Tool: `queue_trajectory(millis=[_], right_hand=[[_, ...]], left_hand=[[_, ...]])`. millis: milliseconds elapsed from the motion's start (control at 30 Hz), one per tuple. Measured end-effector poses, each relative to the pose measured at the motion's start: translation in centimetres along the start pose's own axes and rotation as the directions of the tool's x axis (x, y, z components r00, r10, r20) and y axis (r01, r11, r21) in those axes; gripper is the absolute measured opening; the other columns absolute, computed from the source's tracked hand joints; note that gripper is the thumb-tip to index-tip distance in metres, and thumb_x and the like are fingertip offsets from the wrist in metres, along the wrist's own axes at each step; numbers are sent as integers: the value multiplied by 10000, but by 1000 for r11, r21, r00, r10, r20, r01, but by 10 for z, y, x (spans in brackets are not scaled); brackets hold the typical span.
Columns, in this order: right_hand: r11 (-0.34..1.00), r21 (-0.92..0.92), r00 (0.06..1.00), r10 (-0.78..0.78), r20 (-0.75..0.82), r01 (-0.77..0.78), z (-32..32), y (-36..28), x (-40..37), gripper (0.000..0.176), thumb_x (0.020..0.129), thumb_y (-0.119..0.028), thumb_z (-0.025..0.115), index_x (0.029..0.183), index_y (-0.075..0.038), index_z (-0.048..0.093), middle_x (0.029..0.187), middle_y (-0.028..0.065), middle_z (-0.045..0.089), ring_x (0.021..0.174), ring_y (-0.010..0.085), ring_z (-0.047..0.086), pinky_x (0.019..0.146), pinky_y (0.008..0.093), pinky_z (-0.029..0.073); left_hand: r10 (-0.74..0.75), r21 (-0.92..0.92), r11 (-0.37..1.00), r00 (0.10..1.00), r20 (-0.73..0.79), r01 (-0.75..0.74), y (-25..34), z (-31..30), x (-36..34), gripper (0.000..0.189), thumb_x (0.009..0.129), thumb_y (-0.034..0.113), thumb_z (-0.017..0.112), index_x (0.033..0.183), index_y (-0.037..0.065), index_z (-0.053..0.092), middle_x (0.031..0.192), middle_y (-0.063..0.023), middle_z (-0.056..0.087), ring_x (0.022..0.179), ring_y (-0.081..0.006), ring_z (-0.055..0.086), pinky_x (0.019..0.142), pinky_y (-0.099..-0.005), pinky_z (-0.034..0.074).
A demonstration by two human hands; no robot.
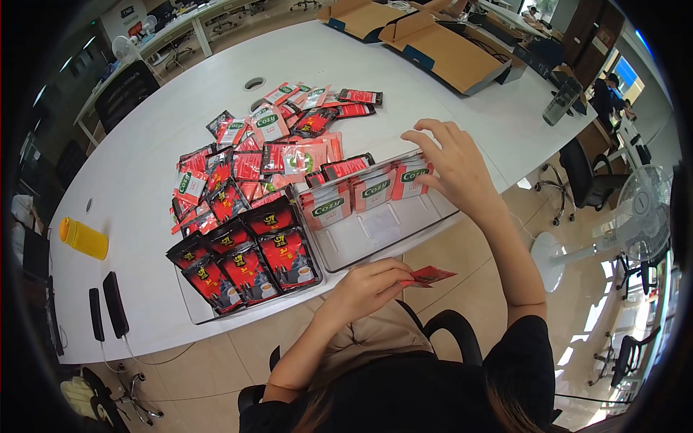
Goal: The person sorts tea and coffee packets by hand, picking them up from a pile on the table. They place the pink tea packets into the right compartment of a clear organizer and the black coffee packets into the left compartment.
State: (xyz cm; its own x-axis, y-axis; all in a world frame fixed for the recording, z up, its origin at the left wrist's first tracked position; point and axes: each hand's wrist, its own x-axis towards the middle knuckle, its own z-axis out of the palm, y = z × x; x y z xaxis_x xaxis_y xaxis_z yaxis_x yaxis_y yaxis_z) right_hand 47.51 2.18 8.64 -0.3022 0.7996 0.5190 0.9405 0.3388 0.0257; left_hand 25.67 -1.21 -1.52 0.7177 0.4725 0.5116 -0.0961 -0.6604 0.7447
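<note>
My left hand [369, 289] is closed on a red packet [432, 275] near the table's front edge. Fingers apart, my right hand [451, 162] is over the right end of a clear tray [361, 249], beside the Cozy packets [375, 189] standing along its back side. To the left, a second clear tray [197, 312] holds black and red G7 packets [247, 269] in rows. Behind both trays lies a loose pile of mixed packets [249, 164], some Cozy, some red and black.
Yellow bottle [84, 239] and two black phone-like devices [114, 303] are at the left. Open cardboard boxes [447, 54] and a dark tumbler [561, 102] stand at the back right. A fan [642, 209] is beyond the table. A person [606, 97] is far right.
</note>
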Motion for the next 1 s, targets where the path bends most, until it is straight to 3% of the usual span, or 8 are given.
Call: queue_trajectory(millis=[133,300,400,533,700,800,833,1000], right_hand=[[1000,21,1000,14,19,-15,-5,-3,-3,643,571,-135,799,1154,-126,531,1143,46,521,989,222,511,794,348,419],[929,367,990,91,-109,-45,-31,-18,-21,359,709,-135,744,1035,-68,612,1019,74,611,929,225,565,778,314,438],[699,691,980,187,71,-183,-38,-26,-43,184,802,-128,686,961,-41,655,916,73,662,823,186,609,692,283,451],[504,806,950,151,273,-312,-41,-47,-57,137,856,-124,640,943,-26,679,846,49,696,697,121,624,582,245,439],[586,757,937,9,350,-288,-49,-63,-45,260,775,50,641,1016,-33,691,875,56,700,718,117,619,635,236,469],[615,763,963,-20,267,-199,-55,-61,-36,303,754,77,646,1031,-37,690,859,60,686,725,119,615,625,230,463],[637,755,979,-2,205,-157,-55,-60,-34,298,757,75,643,1027,-40,692,852,62,679,733,118,612,621,228,459],[483,854,961,268,65,-192,-38,-54,-40,330,848,40,569,1175,10,599,1067,89,612,823,88,575,648,216,495]], left_hand=[[-3,-8,1000,1000,-16,3,0,0,1,161,763,21,668,920,27,630,939,-73,631,788,-245,633,664,-318,523],[-20,-139,990,989,-144,0,-1,8,-9,186,781,-9,668,965,-5,640,948,-76,644,808,-176,646,677,-270,507],[-490,-524,792,839,-238,314,23,27,-22,208,806,-37,656,1010,-53,623,960,-73,640,862,-99,616,697,-230,490],[-545,-777,612,791,-278,149,34,38,-32,209,836,-68,621,1041,-93,591,1027,-95,606,913,-111,591,773,-224,487],[-421,-559,817,807,-413,140,44,23,-42,208,852,-67,593,1057,-84,563,1067,-129,599,963,-144,590,834,-263,485],[-371,-625,780,776,-510,-38,60,4,-44,167,882,-32,554,1044,-59,525,1115,-172,581,1020,-205,588,905,-320,456],[-349,-668,740,802,-485,-82,62,-5,-52,100,908,23,536,997,-5,501,1200,-214,527,1131,-296,536,969,-421,414],[-35,-809,296,841,-540,-507,106,-54,-68,69,914,108,551,863,69,526,1268,-246,452,1243,-386,416,1030,-614,313]])
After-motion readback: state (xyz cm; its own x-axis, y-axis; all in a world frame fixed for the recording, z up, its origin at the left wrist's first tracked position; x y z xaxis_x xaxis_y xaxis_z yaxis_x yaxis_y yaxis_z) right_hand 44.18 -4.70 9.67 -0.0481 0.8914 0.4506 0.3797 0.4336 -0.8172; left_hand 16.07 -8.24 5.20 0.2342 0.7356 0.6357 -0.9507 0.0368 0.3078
